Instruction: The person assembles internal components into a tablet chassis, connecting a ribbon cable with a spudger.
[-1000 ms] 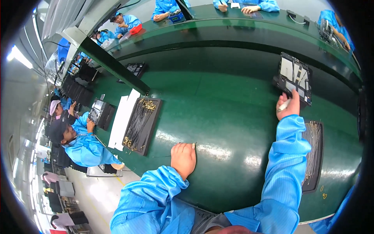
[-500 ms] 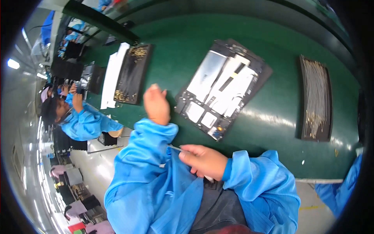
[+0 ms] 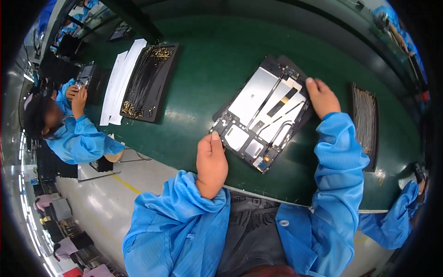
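An opened tablet body [image 3: 260, 104] lies tilted on the green table, its silver battery plates and black flat cables facing up. Its near left corner sits between the thumb and fingers of my left hand [image 3: 212, 161]. At the far right edge, my right hand [image 3: 323, 97] grips the body with its thumb on top; the fingertips underneath are hidden. A dark flat pad [image 3: 290, 63] shows beneath the body at its far and left edges.
On the left, a black tray [image 3: 166, 78] holds thin cables with gold ends, beside white strips [image 3: 113, 87]. Another tray of grey cables [image 3: 364, 120] stands at right. A co-worker [image 3: 78, 134] sits at left; another person's blue sleeve [image 3: 390, 221] shows at right.
My right hand, which held a thin metal tool near my lap, has moved up to the tablet's far right edge without that tool in sight. My left hand has come down to its near left corner.
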